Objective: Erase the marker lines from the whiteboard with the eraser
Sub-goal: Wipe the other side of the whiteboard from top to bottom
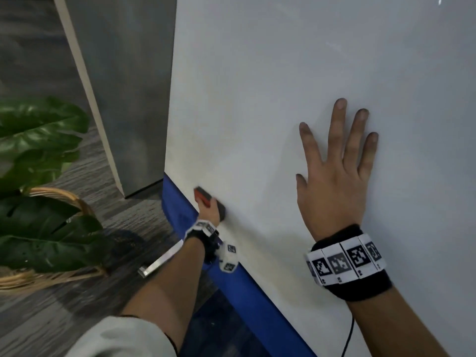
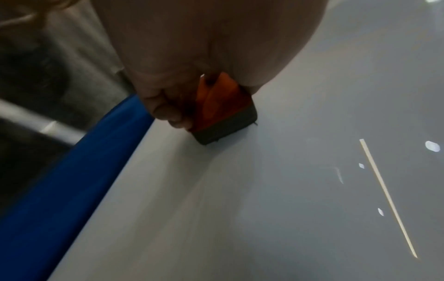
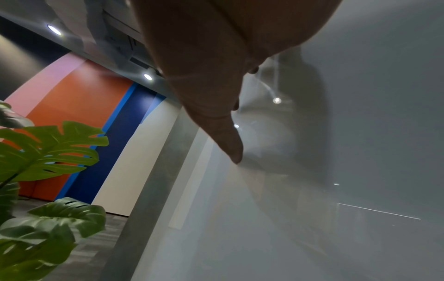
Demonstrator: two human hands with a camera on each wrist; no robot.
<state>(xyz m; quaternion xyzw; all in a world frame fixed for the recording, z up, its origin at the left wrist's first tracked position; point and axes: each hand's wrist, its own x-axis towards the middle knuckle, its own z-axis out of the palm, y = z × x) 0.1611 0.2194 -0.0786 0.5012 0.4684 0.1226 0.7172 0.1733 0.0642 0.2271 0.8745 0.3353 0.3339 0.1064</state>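
left hand (image 1: 211,211) grasps the orange felt-faced eraser (image 2: 224,114) low on the glossy whiteboard (image 1: 257,99); right hand (image 1: 334,176) splayed flat. near the board's blue edge (image 2: 72,180), the eraser might slip off.

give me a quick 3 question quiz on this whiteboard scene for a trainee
1. True or false: the right hand lies flat on the whiteboard with fingers spread.
2. Which hand grips the eraser? A) left B) right C) neither
3. Fill in: the eraser's dark pad sits against the board near its ____ edging.

Key
1. True.
2. A: the left hand holds it, low on the board.
3. Blue: the blue edging runs just beside the eraser.
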